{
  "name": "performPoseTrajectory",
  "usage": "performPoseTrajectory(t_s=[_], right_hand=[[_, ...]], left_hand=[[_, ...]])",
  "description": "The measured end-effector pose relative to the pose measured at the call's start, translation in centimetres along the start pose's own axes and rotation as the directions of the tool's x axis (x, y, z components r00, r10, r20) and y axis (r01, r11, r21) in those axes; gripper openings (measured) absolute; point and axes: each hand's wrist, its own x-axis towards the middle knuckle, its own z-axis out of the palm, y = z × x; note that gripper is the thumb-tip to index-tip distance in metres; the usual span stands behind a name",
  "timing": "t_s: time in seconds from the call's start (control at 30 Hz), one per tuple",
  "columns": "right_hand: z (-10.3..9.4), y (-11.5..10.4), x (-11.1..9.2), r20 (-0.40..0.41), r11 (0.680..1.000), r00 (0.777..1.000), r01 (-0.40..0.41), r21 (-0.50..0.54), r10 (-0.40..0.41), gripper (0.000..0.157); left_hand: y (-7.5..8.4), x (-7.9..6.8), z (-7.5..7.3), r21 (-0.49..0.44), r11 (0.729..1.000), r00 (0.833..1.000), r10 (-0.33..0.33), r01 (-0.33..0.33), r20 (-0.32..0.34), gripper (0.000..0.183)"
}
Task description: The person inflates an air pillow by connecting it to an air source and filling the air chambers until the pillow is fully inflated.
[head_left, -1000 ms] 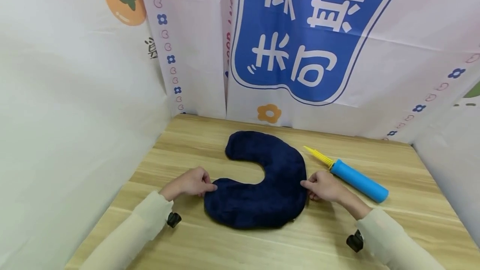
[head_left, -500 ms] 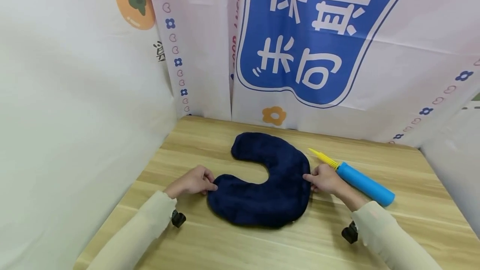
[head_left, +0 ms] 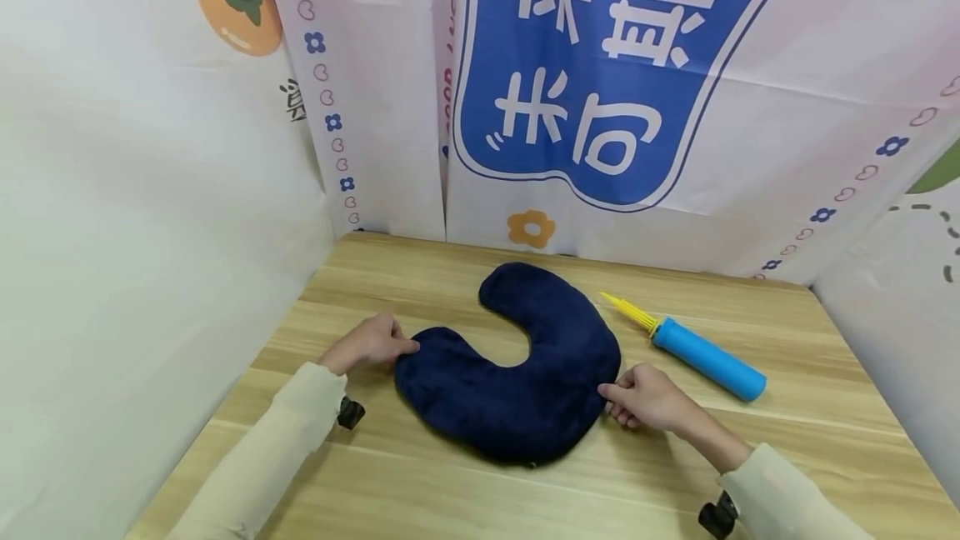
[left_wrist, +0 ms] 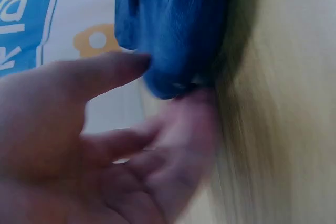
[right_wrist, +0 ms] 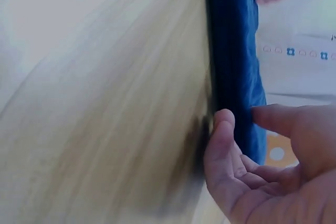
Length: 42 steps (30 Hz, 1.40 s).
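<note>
A navy plush U-shaped neck pillow lies fairly flat on the wooden table, its opening facing the upper left. My left hand pinches the tip of its left arm, thumb on top and fingers below; the left wrist view shows the thumb against the blue fabric. On the other side my right hand grips the pillow's right outer edge between thumb and fingers. In the right wrist view that hand's thumb presses on the pillow's side.
A blue hand pump with a yellow nozzle lies on the table to the right, beyond my right hand. White printed cloth walls the back and both sides.
The pillow has turned clockwise on the table, its left arm swinging up and its curve shifting down. My left hand moved up with it and my right hand moved down along the edge.
</note>
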Motion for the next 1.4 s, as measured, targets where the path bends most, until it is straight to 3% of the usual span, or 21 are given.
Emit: performPoseTrajectory(t_s=[0.1,0.2,0.37,0.53,0.63,0.73,0.83,0.93,1.03,1.1,1.27,1.4], right_hand=[[0.0,0.3,0.3,0.004,0.996,1.000,-0.019,0.084,0.019,0.034],[0.0,0.6,0.7,-0.002,0.985,0.999,-0.050,0.164,0.051,0.030],[0.3,0.0,1.9,-0.014,0.975,0.998,-0.056,0.215,0.061,0.028],[0.7,-1.2,3.4,-0.016,0.970,0.997,-0.067,0.234,0.072,0.028],[0.7,-1.9,4.2,-0.028,0.964,0.996,-0.074,0.255,0.084,0.028],[0.6,-2.4,5.1,-0.045,0.966,0.996,-0.057,0.251,0.071,0.027],[0.5,-2.7,5.8,-0.067,0.972,0.996,-0.042,0.229,0.059,0.027],[0.5,-2.7,6.1,-0.071,0.984,0.997,-0.019,0.177,0.032,0.029],[0.4,-2.6,5.9,-0.057,0.995,0.998,0.018,0.101,-0.012,0.032],[0.2,-2.6,5.4,-0.039,0.998,0.998,0.058,0.035,-0.056,0.034],[0.1,-3.3,3.7,0.013,0.975,0.984,0.181,-0.131,-0.180,0.035],[0.8,-4.5,2.2,0.048,0.928,0.955,0.294,-0.228,-0.291,0.028]], left_hand=[[-0.4,-1.2,0.2,-0.010,1.000,0.997,-0.029,0.030,0.072,0.041],[-0.7,-1.6,0.7,-0.102,0.995,0.996,-0.007,0.016,0.091,0.037],[-1.6,-1.0,0.8,-0.234,0.971,0.999,-0.045,0.049,0.026,0.019],[-2.5,0.2,0.1,-0.277,0.958,0.995,-0.091,0.074,-0.048,0.017],[-2.8,1.3,-0.2,-0.296,0.953,0.992,-0.088,0.057,-0.092,0.016],[-2.8,2.3,-0.4,-0.328,0.944,0.988,-0.078,0.031,-0.131,0.030],[-2.7,3.1,-0.6,-0.333,0.943,0.982,-0.069,0.006,-0.176,0.025],[-2.8,3.4,-0.9,-0.251,0.968,0.973,-0.057,0.000,-0.222,0.020],[-2.9,3.2,-1.1,-0.071,0.997,0.962,-0.019,-0.001,-0.274,0.025],[-2.8,2.6,-1.3,0.056,0.998,0.952,0.015,0.003,-0.306,0.023],[-1.4,0.5,-1.3,0.268,0.962,0.935,0.147,-0.059,-0.322,0.019],[0.7,-1.3,0.0,0.397,0.898,0.908,0.314,-0.190,-0.276,0.015]])
